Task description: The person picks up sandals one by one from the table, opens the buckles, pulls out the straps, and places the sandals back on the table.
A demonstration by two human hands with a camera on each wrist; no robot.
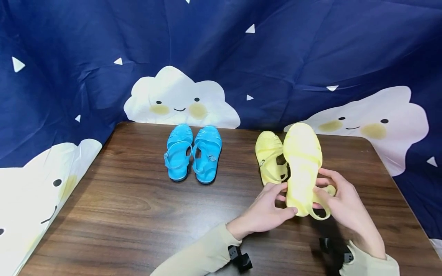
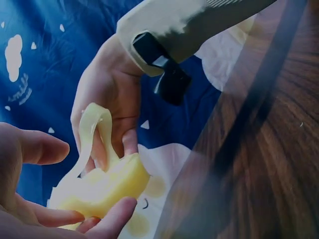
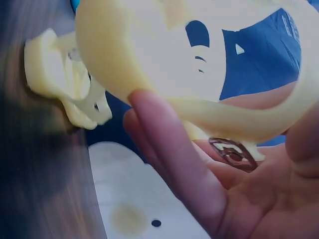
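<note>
Sitting btwn L hand [image 1: 265, 211] & R hand [image 1: 348, 202]: held yel. sandal [image 1: 302, 165].

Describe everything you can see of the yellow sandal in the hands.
The yellow sandal is pale and glossy, apparently moulded soft plastic, with a rounded toe, a narrower heel and a strap looping out at the heel, bearing a metal-looking buckle. It is held up above the wooden table, toe pointing away from the person. The left hand pinches it near the heel; the right hand holds the opposite side, by the strap. Glare hides surface detail.
</note>
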